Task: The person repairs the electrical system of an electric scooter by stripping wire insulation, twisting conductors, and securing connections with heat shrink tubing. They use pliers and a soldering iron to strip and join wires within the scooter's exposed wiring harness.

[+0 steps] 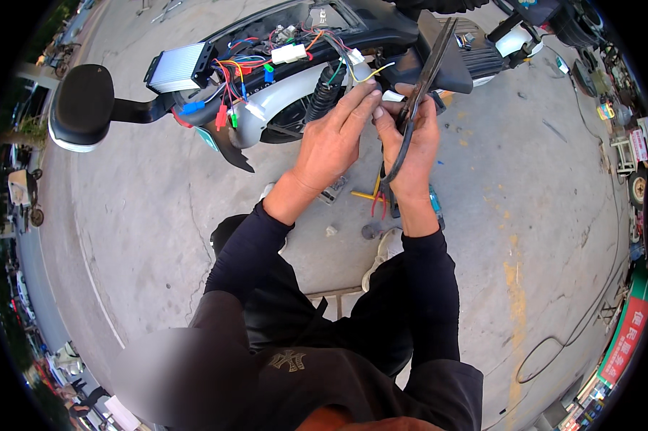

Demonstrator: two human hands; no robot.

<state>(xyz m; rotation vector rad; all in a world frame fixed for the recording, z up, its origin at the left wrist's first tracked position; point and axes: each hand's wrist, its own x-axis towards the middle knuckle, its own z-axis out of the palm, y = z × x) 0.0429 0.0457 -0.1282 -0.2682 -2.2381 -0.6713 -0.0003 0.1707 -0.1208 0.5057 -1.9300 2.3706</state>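
Shirt point(316, 381) nearest; beyond it, left grip point(331, 140) pinched closed, contents unclear, just beside yellow wire point(376, 74); right grip point(416, 147) curled round scissors point(433, 63) pointing away.

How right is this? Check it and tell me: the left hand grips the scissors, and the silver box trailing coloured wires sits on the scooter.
Wrong hand: the head view shows the scissors in the right hand, not the left hand. The silver box trailing coloured wires does sit on the scooter.
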